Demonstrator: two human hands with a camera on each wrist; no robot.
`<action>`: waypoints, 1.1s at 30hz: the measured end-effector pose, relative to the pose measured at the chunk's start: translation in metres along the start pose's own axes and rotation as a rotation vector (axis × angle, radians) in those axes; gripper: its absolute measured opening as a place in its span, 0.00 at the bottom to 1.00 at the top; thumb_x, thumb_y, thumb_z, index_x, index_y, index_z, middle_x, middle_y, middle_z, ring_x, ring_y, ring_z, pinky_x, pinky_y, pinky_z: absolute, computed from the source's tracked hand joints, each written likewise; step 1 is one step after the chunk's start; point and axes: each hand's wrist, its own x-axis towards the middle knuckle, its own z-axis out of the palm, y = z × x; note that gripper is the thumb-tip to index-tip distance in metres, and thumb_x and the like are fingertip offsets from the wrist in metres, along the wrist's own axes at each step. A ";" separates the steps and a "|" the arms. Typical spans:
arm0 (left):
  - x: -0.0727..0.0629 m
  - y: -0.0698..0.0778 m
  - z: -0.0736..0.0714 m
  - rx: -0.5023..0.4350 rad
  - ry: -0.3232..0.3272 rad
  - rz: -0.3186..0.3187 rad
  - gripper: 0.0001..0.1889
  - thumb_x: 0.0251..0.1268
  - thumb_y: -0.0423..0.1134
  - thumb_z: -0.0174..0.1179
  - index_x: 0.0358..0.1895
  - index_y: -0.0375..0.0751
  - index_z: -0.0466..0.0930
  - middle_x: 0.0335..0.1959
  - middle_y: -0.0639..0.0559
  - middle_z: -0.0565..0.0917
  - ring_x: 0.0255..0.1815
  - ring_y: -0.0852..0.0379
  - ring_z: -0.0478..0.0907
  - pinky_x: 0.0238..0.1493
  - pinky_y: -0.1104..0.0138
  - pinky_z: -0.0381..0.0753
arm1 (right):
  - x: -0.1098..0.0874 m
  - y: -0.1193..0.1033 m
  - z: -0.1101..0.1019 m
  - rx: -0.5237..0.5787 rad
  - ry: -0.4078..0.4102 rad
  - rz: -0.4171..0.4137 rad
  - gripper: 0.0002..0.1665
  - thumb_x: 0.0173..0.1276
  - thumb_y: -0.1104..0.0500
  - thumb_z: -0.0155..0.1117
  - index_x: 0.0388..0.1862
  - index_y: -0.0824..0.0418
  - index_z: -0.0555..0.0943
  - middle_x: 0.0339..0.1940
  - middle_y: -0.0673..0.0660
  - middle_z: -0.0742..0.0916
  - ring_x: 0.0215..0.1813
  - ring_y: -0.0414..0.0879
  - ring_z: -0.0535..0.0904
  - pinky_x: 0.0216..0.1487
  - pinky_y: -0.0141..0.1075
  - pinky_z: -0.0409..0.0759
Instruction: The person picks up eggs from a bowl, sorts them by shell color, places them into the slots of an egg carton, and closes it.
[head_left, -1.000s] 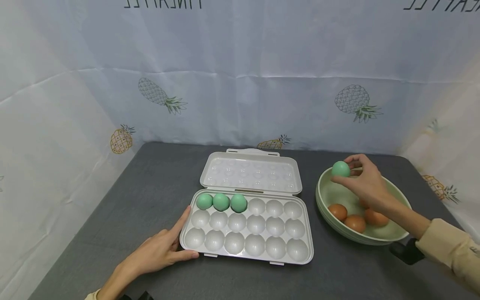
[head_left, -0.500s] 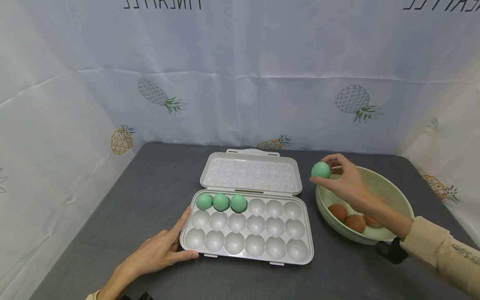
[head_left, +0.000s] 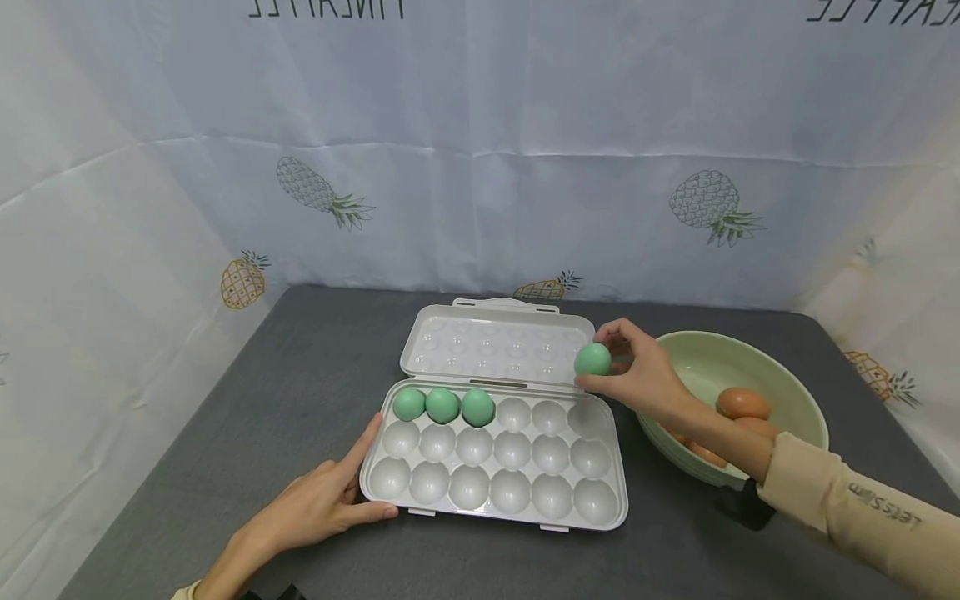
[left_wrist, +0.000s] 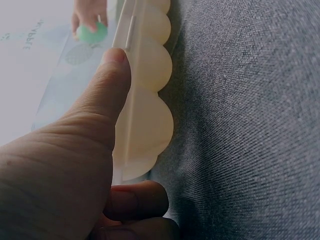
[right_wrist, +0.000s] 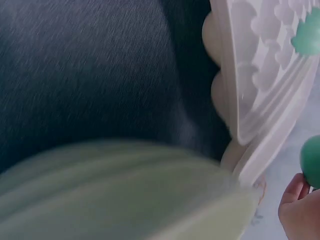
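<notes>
The right wrist view crops the held ball [right_wrist: 311, 161] and blurs the bowl [right_wrist: 110, 190].

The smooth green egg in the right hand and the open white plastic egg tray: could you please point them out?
Smooth green egg [head_left: 591, 359]: head view, middle of its visible side.
White plastic egg tray [head_left: 512, 448]: head view, empty middle-row cup.

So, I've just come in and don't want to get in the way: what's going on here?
A person's right hand holds a green egg up by the right end of an egg tray, whose lid lies open. Three green eggs sit in the left half of its back row. The left hand grips the tray's near left corner. To the right, a light green bowl holds brown eggs, some partly hidden by the right arm.
</notes>
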 end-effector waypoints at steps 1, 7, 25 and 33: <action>0.000 0.000 0.000 0.000 0.000 0.000 0.57 0.62 0.63 0.68 0.85 0.50 0.40 0.15 0.72 0.59 0.16 0.75 0.53 0.18 0.75 0.58 | 0.000 -0.001 0.004 0.009 -0.010 -0.006 0.29 0.56 0.63 0.80 0.52 0.66 0.74 0.48 0.63 0.82 0.43 0.44 0.81 0.46 0.29 0.82; -0.001 -0.001 0.000 -0.004 0.007 0.013 0.57 0.62 0.63 0.68 0.85 0.49 0.40 0.15 0.72 0.58 0.16 0.76 0.53 0.18 0.75 0.58 | 0.001 -0.003 0.026 0.028 -0.057 -0.043 0.28 0.51 0.65 0.82 0.47 0.64 0.75 0.45 0.61 0.82 0.42 0.48 0.81 0.48 0.34 0.82; -0.001 -0.003 0.002 -0.006 0.005 0.013 0.57 0.63 0.63 0.67 0.85 0.49 0.40 0.15 0.72 0.58 0.16 0.76 0.52 0.18 0.75 0.58 | 0.001 -0.004 0.070 0.071 -0.163 -0.102 0.26 0.47 0.68 0.81 0.41 0.62 0.76 0.40 0.59 0.82 0.40 0.46 0.80 0.46 0.33 0.83; 0.000 -0.004 0.002 -0.008 0.009 0.022 0.57 0.63 0.63 0.67 0.85 0.50 0.39 0.14 0.72 0.58 0.16 0.76 0.52 0.18 0.75 0.58 | 0.001 -0.002 0.084 0.032 -0.173 -0.120 0.28 0.45 0.63 0.86 0.40 0.63 0.76 0.38 0.58 0.83 0.39 0.43 0.80 0.44 0.35 0.83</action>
